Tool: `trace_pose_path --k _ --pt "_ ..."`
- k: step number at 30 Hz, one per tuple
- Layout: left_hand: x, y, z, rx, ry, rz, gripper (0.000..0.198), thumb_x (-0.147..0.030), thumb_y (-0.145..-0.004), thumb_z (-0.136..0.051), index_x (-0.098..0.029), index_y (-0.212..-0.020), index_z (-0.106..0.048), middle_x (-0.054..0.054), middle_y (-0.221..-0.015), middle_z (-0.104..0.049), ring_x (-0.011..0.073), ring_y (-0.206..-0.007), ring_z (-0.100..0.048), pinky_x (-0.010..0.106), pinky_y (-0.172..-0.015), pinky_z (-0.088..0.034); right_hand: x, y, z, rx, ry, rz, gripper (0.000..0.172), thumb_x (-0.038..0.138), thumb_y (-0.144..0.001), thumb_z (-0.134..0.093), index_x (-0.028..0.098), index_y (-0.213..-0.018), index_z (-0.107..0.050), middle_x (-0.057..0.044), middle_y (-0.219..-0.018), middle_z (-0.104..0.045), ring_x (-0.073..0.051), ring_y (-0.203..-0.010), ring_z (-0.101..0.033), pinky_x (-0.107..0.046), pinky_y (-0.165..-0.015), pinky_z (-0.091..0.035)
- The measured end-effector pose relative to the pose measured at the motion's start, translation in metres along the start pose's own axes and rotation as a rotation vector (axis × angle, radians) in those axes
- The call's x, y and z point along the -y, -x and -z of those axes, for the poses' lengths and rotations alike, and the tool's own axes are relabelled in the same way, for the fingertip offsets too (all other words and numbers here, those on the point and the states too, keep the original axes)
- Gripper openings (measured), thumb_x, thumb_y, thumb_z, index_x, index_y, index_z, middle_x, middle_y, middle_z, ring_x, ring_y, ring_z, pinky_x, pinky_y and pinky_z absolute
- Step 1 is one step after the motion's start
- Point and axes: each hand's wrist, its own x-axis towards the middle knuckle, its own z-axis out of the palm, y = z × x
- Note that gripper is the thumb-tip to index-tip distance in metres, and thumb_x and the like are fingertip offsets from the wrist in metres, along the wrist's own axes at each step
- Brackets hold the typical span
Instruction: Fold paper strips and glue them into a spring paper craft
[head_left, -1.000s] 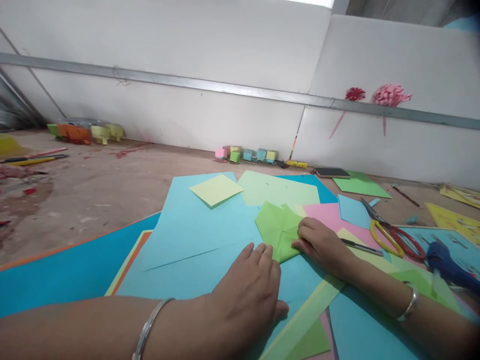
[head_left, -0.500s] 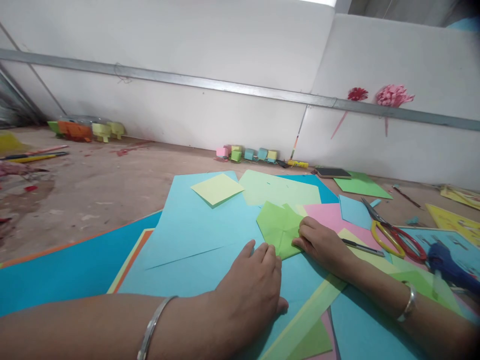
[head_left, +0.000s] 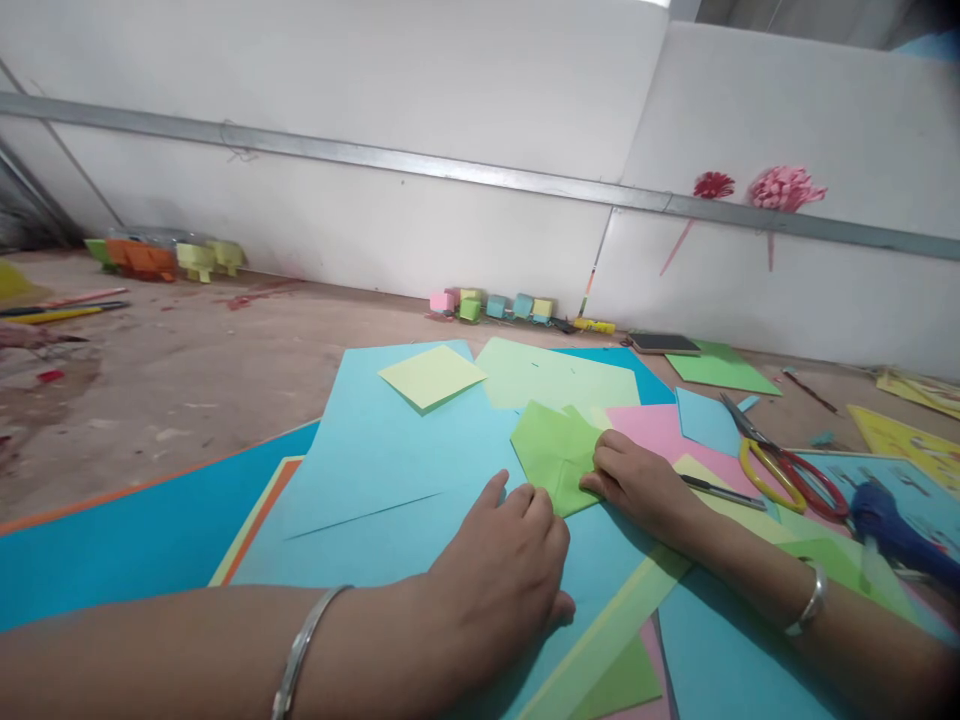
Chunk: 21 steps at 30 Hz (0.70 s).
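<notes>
A folded green sheet of paper [head_left: 559,450] with crease lines lies on the large light blue sheet [head_left: 360,460]. My right hand [head_left: 634,478] is closed on its right edge, thumb against curled fingers. At the sheet's lower left edge rests my left hand [head_left: 502,580], palm down; its index finger sticks up and its thumb is spread away from the others. The left fingertips are partly hidden, so how firmly they touch the green paper cannot be seen. A pale yellow square of paper [head_left: 433,376] lies farther back on the blue sheet.
To the right lie scissors [head_left: 791,475] with red and yellow handles, a box cutter [head_left: 721,492] and a blue glue gun [head_left: 892,520]. A dark phone [head_left: 663,344] lies by the wall. Small paper blocks [head_left: 491,305] line the wall's foot. Pencils [head_left: 64,312] lie at the left.
The view has shifted very slightly. Both hands stay in nearly the same place on the green paper.
</notes>
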Motion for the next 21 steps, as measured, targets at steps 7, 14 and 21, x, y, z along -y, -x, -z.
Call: trace_pose_path --k 7,14,21 --pt "0.005 -0.006 0.002 -0.044 0.056 0.028 0.052 -0.05 -0.081 -0.068 -0.012 -0.115 -0.059 0.009 -0.096 -0.065 0.0273 -0.088 -0.058 0.046 -0.088 -0.044 0.002 -0.001 0.002 0.025 0.001 -0.029 0.024 0.026 -0.09 -0.061 0.019 -0.068 -0.052 -0.001 -0.079 -0.054 -0.014 -0.068 -0.054 -0.024 -0.055 -0.038" --pt "0.01 -0.01 -0.001 -0.036 0.054 -0.004 0.056 -0.056 -0.079 -0.068 -0.012 -0.113 -0.064 0.01 -0.098 -0.066 0.0289 -0.091 -0.058 0.046 -0.087 -0.043 0.002 -0.002 0.003 0.017 -0.021 -0.04 0.025 0.024 -0.087 -0.064 0.02 -0.068 -0.049 0.0 -0.078 -0.053 -0.013 -0.067 -0.054 -0.023 -0.053 -0.038" --pt "0.013 -0.011 -0.003 -0.053 0.006 -0.043 0.059 -0.061 -0.077 -0.067 -0.013 -0.112 -0.065 0.009 -0.093 -0.065 0.028 -0.088 -0.058 0.044 -0.084 -0.044 0.0 -0.003 -0.001 -0.042 0.005 -0.034 0.024 0.022 -0.084 -0.068 0.021 -0.072 -0.046 0.001 -0.077 -0.052 -0.014 -0.065 -0.053 -0.022 -0.051 -0.036"
